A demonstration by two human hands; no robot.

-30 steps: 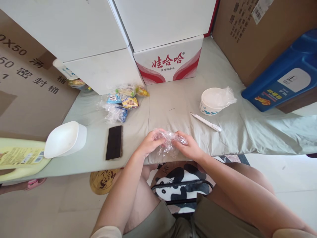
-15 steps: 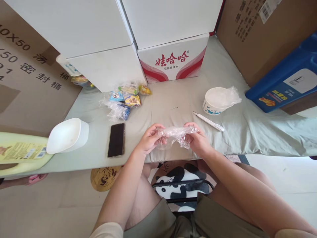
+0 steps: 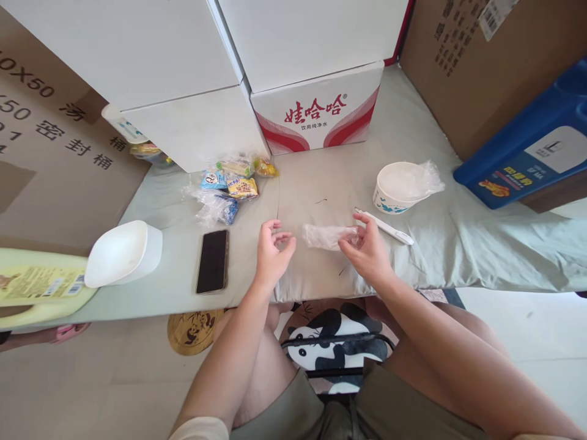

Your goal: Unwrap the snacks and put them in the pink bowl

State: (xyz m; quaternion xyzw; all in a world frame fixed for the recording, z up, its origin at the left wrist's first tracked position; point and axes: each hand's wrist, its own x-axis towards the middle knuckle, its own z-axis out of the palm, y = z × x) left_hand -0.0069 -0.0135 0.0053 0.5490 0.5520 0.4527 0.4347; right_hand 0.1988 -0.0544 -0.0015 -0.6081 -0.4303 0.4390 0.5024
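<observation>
My right hand (image 3: 367,247) pinches the right end of a strip of crumpled clear plastic film (image 3: 323,237), which stretches leftward just over the cloth. My left hand (image 3: 274,250) is off the film, to its left, with fingers apart and slightly curled and nothing in them. Behind my right hand lies a slim white pen-like tool (image 3: 389,227). Farther back on the right stands a white paper bowl (image 3: 383,198) with clear plastic film (image 3: 432,177) bunched at its rim. Two small dark thread-like bits lie on the cloth, one in front of the film and one behind it.
A phone (image 3: 213,261), wrapped snacks (image 3: 243,187) and a white plastic tub (image 3: 149,247) are on the left. A pale yellow jug (image 3: 41,290) lies at the left edge. White boxes (image 3: 316,116) stand behind; a blue jug (image 3: 527,140) and brown carton (image 3: 490,73) are at right.
My left hand has let go of the film and moved left, its fingers opening. The film, spread between both hands before, is now a narrower strip held by the right hand alone.
</observation>
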